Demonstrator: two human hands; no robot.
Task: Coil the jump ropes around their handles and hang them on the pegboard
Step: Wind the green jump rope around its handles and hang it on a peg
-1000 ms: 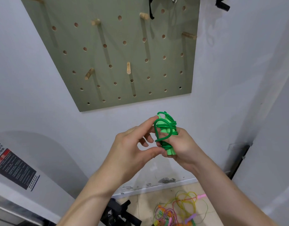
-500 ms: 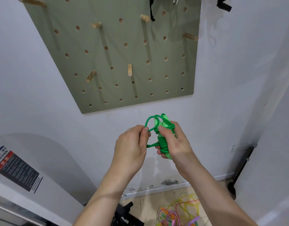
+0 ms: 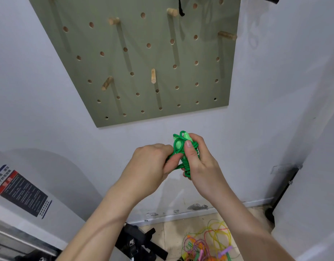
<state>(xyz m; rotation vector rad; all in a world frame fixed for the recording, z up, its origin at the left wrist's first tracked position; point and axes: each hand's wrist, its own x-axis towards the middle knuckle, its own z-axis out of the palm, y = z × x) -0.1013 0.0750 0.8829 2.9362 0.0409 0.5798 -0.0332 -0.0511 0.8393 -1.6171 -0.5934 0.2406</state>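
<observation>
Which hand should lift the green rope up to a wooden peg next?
Probably the right hand: it wraps the whole coiled green plastic jump rope. The left hand only pinches a strand at its side. A bare wooden peg sticks out above.

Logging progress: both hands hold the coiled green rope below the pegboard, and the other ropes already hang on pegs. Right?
No. The head view shows the other ropes tangled on the floor, not on pegs. Left hand and right hand do hold the coiled green rope below the pegboard.
</observation>
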